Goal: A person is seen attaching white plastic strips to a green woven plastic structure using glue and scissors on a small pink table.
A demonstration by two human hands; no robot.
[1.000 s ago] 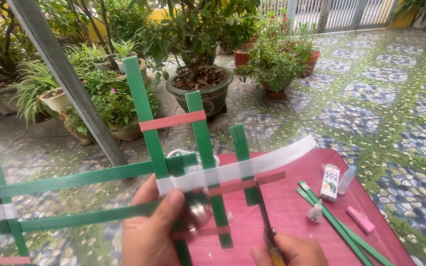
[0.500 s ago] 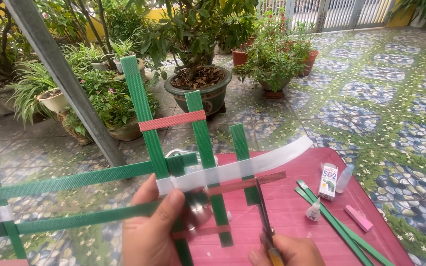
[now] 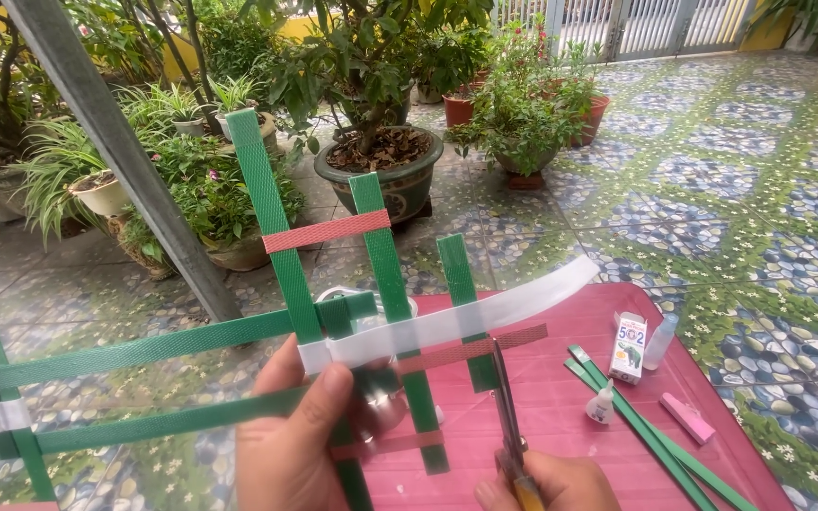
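Already woven: green strap lattice (image 3: 371, 312) with white strip (image 3: 456, 317) through; left hand (image 3: 286, 454) pinched lattice, right hand (image 3: 551, 483) gripped scissors (image 3: 506, 407), blades slightly parted at red strip (image 3: 471, 348), uncut.

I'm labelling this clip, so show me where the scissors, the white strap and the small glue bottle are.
scissors (image 3: 504, 397): head view, on the blades, pointing up.
white strap (image 3: 456, 317): head view, mid-length, where it crosses the green straps.
small glue bottle (image 3: 601, 405): head view, on its body, lying on the red table.
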